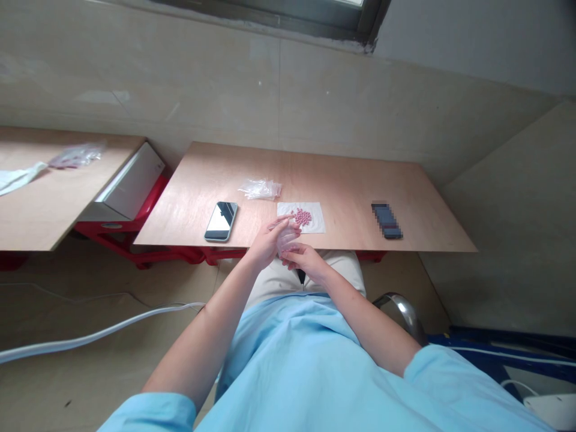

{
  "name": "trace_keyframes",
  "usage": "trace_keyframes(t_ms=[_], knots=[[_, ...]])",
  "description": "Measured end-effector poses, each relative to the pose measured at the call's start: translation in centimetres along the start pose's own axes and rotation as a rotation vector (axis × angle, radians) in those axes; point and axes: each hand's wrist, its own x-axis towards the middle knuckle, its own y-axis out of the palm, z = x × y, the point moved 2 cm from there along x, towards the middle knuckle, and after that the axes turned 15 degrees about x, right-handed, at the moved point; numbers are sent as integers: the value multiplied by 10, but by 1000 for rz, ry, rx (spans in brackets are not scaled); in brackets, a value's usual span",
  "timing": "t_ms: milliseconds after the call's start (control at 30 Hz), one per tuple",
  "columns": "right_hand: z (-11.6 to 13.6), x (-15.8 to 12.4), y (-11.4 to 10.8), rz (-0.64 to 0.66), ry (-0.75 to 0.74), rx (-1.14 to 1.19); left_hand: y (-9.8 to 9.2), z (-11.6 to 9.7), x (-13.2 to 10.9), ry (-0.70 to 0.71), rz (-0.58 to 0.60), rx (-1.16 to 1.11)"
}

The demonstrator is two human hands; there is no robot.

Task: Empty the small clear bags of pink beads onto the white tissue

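My left hand [266, 242] and my right hand [302, 259] meet at the near edge of a low wooden table [342, 180], both closed on a small clear plastic bag [287, 236] with a pink strip at its mouth. Just beyond my fingers a heap of small pink beads [303, 216] lies on a white sheet [315, 221]. A pile of empty clear bags [261, 188] sits farther back on the table.
A silver-edged phone [221, 221] lies left of the sheet, a dark phone [386, 220] to the right. A second wooden table [45, 198] at left bears more bags, with a white box [130, 186] on a red frame between. A white cable [90, 336] crosses the floor.
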Motion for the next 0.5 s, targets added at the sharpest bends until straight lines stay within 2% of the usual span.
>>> trace_keyframes(t_ms=[200,333,500], knots=[[39,3,-29,-97,-222,-104,3,-2,-4,28,-35,133],[67,-6,-39,-66,-327,-296,8,1,-7,23,-31,263],[70,-19,-37,13,-342,-450,13,12,-8,15,-24,371]])
